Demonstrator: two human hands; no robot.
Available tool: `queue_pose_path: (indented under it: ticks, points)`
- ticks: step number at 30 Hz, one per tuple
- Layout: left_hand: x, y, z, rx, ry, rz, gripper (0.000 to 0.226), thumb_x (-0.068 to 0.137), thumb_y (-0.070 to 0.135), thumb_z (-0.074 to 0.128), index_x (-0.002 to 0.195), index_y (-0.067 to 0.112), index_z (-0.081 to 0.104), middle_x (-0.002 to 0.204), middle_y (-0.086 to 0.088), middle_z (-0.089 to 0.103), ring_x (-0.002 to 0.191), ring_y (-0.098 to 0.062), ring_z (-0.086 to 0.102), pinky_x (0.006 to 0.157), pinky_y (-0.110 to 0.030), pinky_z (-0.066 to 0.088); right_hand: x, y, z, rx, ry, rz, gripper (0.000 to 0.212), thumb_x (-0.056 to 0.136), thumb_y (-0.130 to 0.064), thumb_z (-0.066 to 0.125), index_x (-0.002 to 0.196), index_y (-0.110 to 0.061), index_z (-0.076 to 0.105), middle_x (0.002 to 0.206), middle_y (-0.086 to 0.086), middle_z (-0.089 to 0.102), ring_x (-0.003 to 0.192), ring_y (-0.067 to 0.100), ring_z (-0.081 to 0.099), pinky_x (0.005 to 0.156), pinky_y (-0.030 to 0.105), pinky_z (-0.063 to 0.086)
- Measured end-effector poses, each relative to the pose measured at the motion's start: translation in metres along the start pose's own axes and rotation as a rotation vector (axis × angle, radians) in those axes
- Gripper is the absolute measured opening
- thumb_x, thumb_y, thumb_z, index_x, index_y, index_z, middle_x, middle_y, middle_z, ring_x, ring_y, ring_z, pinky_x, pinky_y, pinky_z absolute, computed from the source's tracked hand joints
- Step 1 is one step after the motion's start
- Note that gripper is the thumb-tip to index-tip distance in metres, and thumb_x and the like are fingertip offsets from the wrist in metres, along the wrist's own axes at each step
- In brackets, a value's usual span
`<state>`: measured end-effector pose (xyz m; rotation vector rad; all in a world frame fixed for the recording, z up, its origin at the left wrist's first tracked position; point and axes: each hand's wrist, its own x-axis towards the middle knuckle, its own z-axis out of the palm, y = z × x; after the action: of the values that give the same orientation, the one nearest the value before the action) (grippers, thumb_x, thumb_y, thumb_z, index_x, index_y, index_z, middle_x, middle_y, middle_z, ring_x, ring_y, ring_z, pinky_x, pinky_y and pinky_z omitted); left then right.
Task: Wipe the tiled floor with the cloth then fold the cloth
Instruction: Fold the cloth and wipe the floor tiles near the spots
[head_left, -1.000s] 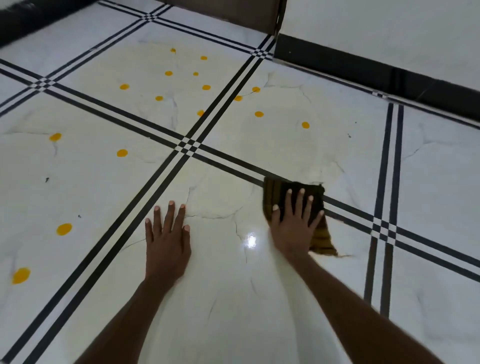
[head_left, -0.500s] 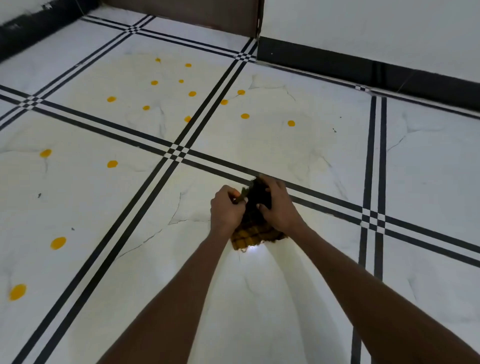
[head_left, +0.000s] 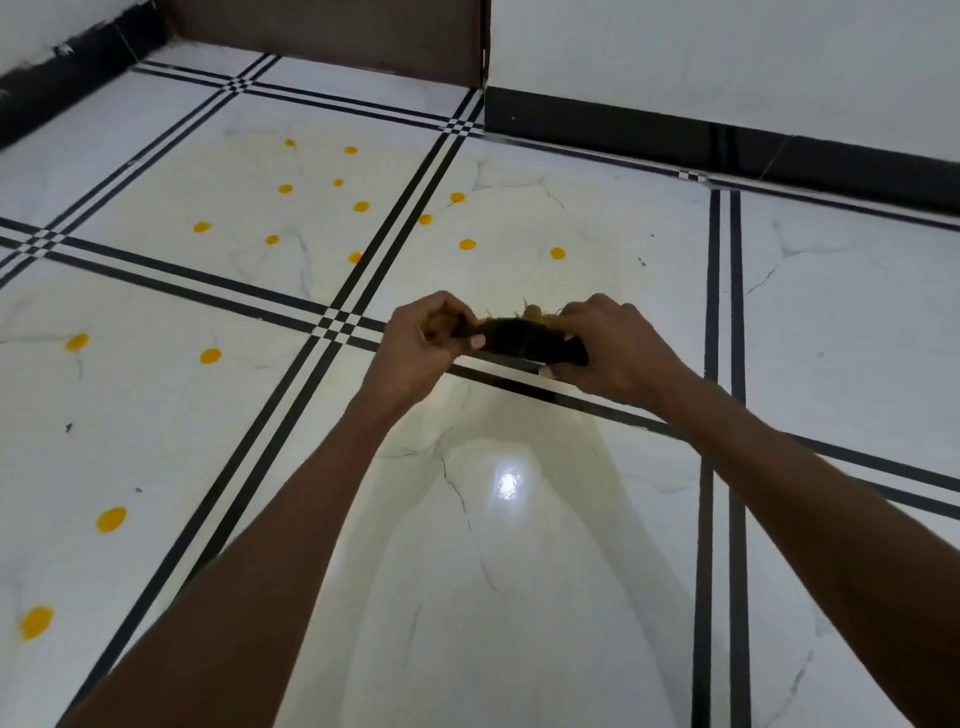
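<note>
1. cloth (head_left: 524, 338): dark, bunched, held above the tiled floor (head_left: 156, 415) between both hands.
2. left hand (head_left: 421, 348): grip pinches its left end.
3. right hand (head_left: 618, 348): grip curls round its right end.
4. yellow spots (head_left: 210, 356): scattered on tiles.

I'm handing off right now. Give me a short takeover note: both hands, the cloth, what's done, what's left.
Left hand: grips the left end of the cloth.
Right hand: grips its right end.
Cloth: bunched dark, held between both hands above the tiled floor, not touching it.
Done: the near tile looks free of spots.
Left: yellow spots remain on the far and left tiles; cloth not yet neatly folded.
</note>
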<state>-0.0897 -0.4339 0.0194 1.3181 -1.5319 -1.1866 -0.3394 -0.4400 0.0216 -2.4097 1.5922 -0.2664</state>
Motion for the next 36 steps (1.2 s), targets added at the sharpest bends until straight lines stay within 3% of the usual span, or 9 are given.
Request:
queue_pose_path:
  ticks: [6,9,11,13,16,23,27,31,36]
  points:
    - [-0.035,-0.076,-0.007,0.351,-0.28,-0.127,0.03,0.086,-0.01,0.069,0.096,0.017,0.077,0.102,0.007,0.077,0.103,-0.007,0.07,0.104,-0.042,0.053,-0.028,-0.021,0.033,-0.132,-0.597,0.083,0.048,0.089,-0.063,0.068,0.099,-0.017,0.074,0.1,0.001,0.068,0.095,0.022,0.064,0.078,0.033,0.052]
    - [-0.043,-0.109,-0.006,0.419,-0.138,-0.159,0.04,0.086,-0.017,0.058,0.107,0.014,0.073,0.115,-0.001,0.072,0.114,-0.018,0.064,0.104,-0.039,0.053,-0.024,-0.024,0.087,0.001,-0.315,0.122,0.041,0.102,-0.055,0.054,0.102,-0.018,0.071,0.109,0.005,0.068,0.104,0.026,0.064,0.093,0.042,0.055]
    - [-0.042,-0.128,-0.006,0.562,0.01,-0.117,0.031,0.09,-0.008,0.062,0.116,0.009,0.07,0.125,-0.01,0.067,0.122,-0.027,0.059,0.105,-0.032,0.046,-0.024,-0.029,0.128,0.046,-0.234,0.122,0.051,0.106,-0.054,0.044,0.143,-0.021,0.058,0.155,0.009,0.05,0.146,0.032,0.043,0.123,0.052,0.034]
    - [-0.039,-0.146,-0.008,0.722,0.078,-0.075,0.032,0.095,0.005,0.065,0.127,0.007,0.065,0.138,-0.015,0.06,0.131,-0.034,0.052,0.11,-0.042,0.045,-0.031,-0.032,0.165,-0.002,-0.18,0.117,0.063,0.108,-0.058,0.028,0.163,-0.027,0.03,0.175,0.005,0.017,0.163,0.028,0.011,0.13,0.059,0.008]
    - [-0.033,-0.169,-0.014,0.863,0.117,-0.071,0.048,0.105,0.029,0.054,0.149,0.01,0.05,0.159,-0.016,0.044,0.15,-0.039,0.035,0.121,-0.056,0.035,-0.031,-0.023,0.185,-0.091,-0.017,0.168,0.066,0.107,-0.061,0.019,0.166,-0.03,0.02,0.176,0.0,0.009,0.164,0.022,0.004,0.128,0.064,0.001]
    - [-0.03,-0.199,-0.019,1.03,0.216,-0.077,0.068,0.106,0.055,0.023,0.166,0.025,0.011,0.175,-0.002,0.006,0.163,-0.027,-0.002,0.131,-0.048,0.003,0.099,0.008,0.187,-0.112,0.105,0.389,0.07,0.104,-0.059,0.016,0.162,-0.023,0.033,0.172,0.009,0.026,0.161,0.031,0.018,0.124,0.071,0.005]
    - [-0.03,-0.201,-0.02,1.01,0.209,-0.078,0.064,0.107,0.048,0.019,0.166,0.024,0.013,0.175,-0.001,0.005,0.163,-0.025,-0.002,0.132,-0.049,0.005,0.131,-0.045,0.205,-0.122,0.016,0.131,0.072,0.105,-0.063,0.007,0.164,-0.027,0.029,0.173,0.007,0.023,0.162,0.031,0.015,0.124,0.072,0.002]
    - [-0.032,-0.199,-0.019,1.014,0.18,-0.097,0.063,0.106,0.038,0.021,0.166,0.022,0.013,0.176,-0.004,0.005,0.163,-0.027,-0.002,0.131,-0.053,0.012,0.051,-0.048,0.202,-0.161,-0.087,-0.133,0.065,0.107,-0.064,0.015,0.166,-0.037,0.014,0.176,-0.003,0.007,0.164,0.021,-0.001,0.126,0.068,0.0]
    - [-0.032,-0.192,-0.024,1.01,0.156,-0.1,0.062,0.108,0.037,0.024,0.166,0.02,0.013,0.176,-0.005,0.004,0.163,-0.029,-0.002,0.13,-0.056,0.014,-0.003,0.024,0.175,-0.167,0.006,0.318,0.066,0.105,-0.067,0.016,0.165,-0.04,0.011,0.176,-0.009,0.001,0.163,0.018,-0.004,0.121,0.077,-0.004]
